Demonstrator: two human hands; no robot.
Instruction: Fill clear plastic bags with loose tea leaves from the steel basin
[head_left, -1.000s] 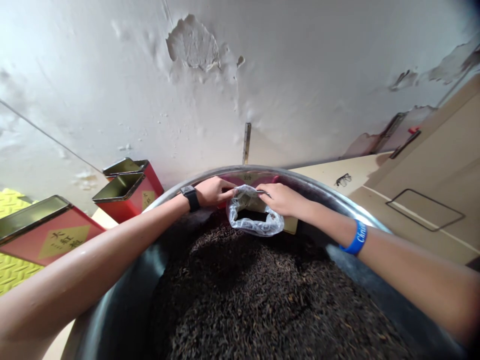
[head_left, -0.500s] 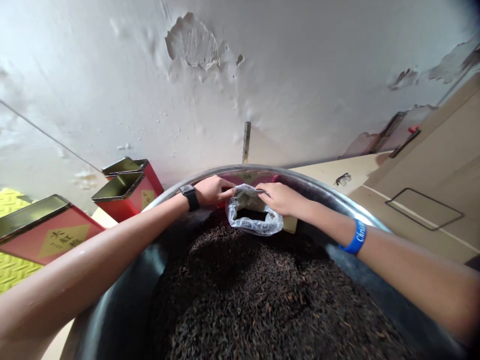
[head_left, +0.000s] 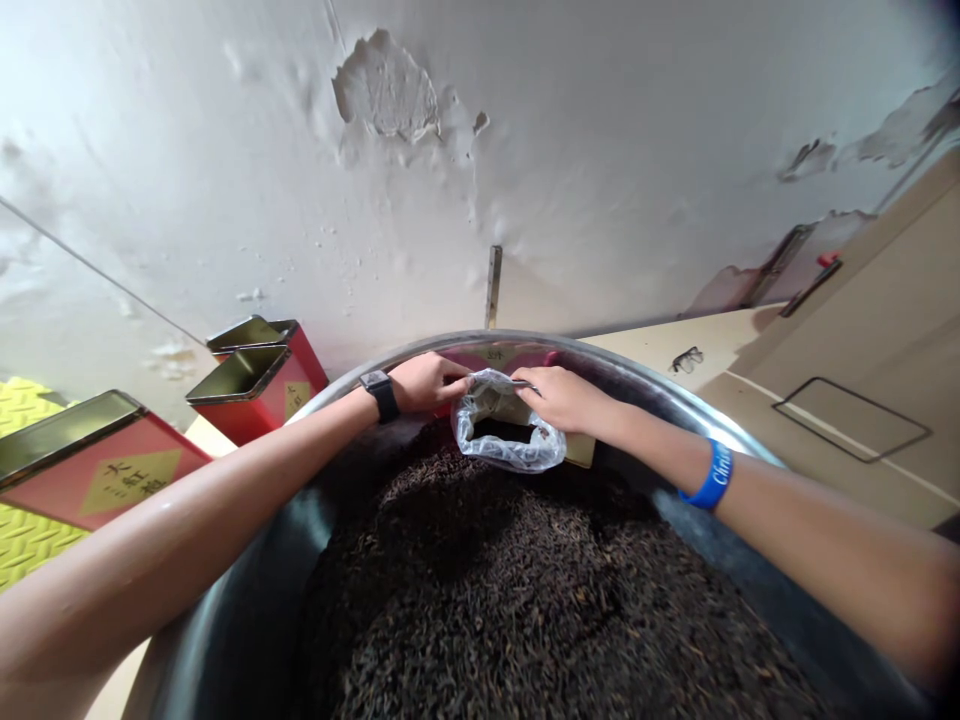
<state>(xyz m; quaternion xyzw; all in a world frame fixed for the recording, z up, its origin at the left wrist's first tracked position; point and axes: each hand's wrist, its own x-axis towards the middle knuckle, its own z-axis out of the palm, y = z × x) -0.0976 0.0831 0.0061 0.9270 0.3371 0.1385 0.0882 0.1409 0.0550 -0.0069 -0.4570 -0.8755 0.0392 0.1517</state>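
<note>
Over on the far left there are red tea tins (head_left: 97, 462), then the left hand (head_left: 427, 384) (black watch (head_left: 383, 395) on that wrist), its fingers (head_left: 459, 376) pinching one edge of a clear plastic bag (head_left: 506, 428). The right hand (head_left: 568, 398) pinches the other edge, so the mouth's held open. The bag sits just inside the far rim of a steel tub (head_left: 660, 385), touching the dark loose tea (head_left: 487, 600). It looks light, floppy and slippery, so I'd grip it by the mouth edges.
</note>
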